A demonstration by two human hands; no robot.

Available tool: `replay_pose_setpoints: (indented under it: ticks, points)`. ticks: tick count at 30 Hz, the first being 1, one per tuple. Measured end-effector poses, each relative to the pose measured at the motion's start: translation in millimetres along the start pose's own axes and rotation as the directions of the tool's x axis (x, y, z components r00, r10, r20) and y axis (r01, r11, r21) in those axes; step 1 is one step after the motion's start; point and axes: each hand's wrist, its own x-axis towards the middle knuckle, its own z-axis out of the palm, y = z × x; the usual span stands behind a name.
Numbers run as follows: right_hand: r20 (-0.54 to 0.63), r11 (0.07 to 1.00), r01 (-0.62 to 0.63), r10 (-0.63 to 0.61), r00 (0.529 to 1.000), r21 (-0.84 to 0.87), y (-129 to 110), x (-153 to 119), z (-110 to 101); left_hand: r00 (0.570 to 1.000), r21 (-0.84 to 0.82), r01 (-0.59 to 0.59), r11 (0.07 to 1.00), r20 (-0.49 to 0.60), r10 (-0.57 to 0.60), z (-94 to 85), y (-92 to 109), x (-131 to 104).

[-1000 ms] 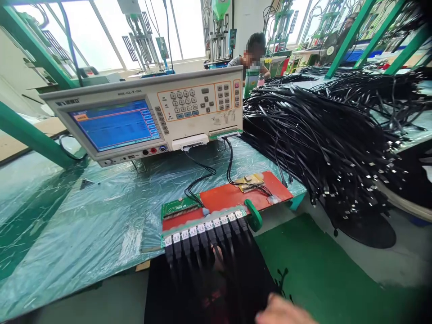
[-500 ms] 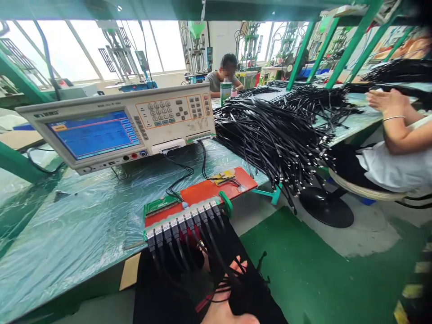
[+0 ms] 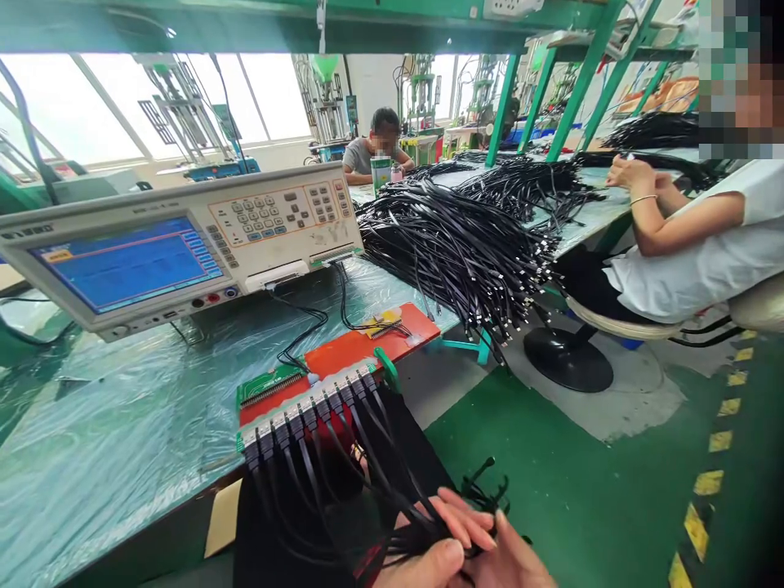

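Two hands (image 3: 465,551), fingers (image 3: 469,523) pinching bundled black cables (image 3: 367,457), plugged into fixture (image 3: 343,367).

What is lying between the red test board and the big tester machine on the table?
In the head view, thin black wires on the plastic-covered table, joining tester and red board.

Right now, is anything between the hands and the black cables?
No. Both hands, left hand and right hand, already grip the black cables, which run straight up to the connector board with nothing visible between.
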Motion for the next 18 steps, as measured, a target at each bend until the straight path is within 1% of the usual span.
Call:
replay_pose_setpoints:
  ticks: [2, 5, 6, 8, 10, 11, 13, 15, 18]
  points:
    - [-0.103, 0.989, 0.063, -0.049, 0.993, 0.135, -7.9, 3.7, -2.5, 1.000, 0.027, 0.006, 1.000, 0.014, -0.007, 1.1, 9.7, -0.2]
    - [-0.246, 0.944, 0.223, -0.162, 0.956, 0.243, -27.1, 9.3, -4.8, 0.997, 0.123, 0.078, 0.989, 0.000, -0.079, 0.9, 31.6, 1.6]
    - [-0.285, 0.931, 0.269, -0.196, 0.938, 0.246, -34.2, 12.0, -5.4, 0.995, 0.167, 0.100, 0.981, -0.002, -0.101, -0.3, 39.5, 3.2]
    - [-0.336, 0.911, 0.346, -0.260, 0.905, 0.227, -47.2, 18.0, -6.0, 0.985, 0.263, 0.155, 0.952, 0.035, -0.170, -5.9, 52.3, 7.6]
    - [-0.349, 0.899, 0.383, -0.296, 0.889, 0.213, -57.5, 22.7, -4.7, 0.967, 0.318, 0.221, 0.922, 0.054, -0.250, -16.5, 58.5, 11.9]
    - [-0.348, 0.895, 0.395, -0.310, 0.885, 0.206, -61.7, 23.8, -2.9, 0.958, 0.331, 0.254, 0.909, 0.042, -0.283, -23.7, 58.9, 13.6]
    - [-0.342, 0.889, 0.416, -0.337, 0.877, 0.191, -68.8, 22.8, 2.8, 0.946, 0.330, 0.317, 0.889, -0.040, -0.322, -40.6, 55.8, 15.7]
    - [-0.327, 0.890, 0.428, -0.363, 0.873, 0.154, -74.3, 18.8, 9.8, 0.933, 0.304, 0.357, 0.883, -0.168, -0.320, -57.8, 51.2, 16.5]
    - [-0.287, 0.906, 0.423, -0.405, 0.868, 0.002, -78.9, 11.8, 18.6, 0.889, 0.253, 0.400, 0.881, -0.339, -0.307, -74.9, 48.4, 16.4]
